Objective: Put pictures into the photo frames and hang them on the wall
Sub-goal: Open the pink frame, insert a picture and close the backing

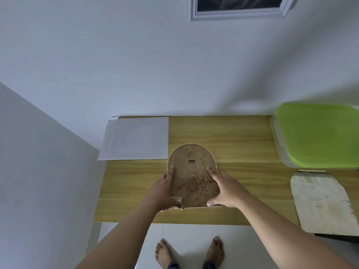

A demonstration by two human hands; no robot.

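Observation:
An arch-shaped photo frame [192, 175] lies face down on the wooden table [233, 136]. Its brown, stained backing board faces up, with a small metal hanger near the top and a barcode sticker at the lower left. My left hand [165, 189] grips the frame's left edge, thumb at the bottom corner. My right hand [225, 189] grips its right edge, index finger lying on the backing and thumb at the lower edge. A white sheet of paper [134, 138] lies at the table's back left. A white-framed dark picture [239, 6] hangs on the wall above.
A clear plastic box with a green lid [318, 133] stands at the table's right end. In front of it lies another arch-shaped, pale, stained board [322, 202]. A white wall closes the left side. My bare feet stand on the white floor below the table's front edge.

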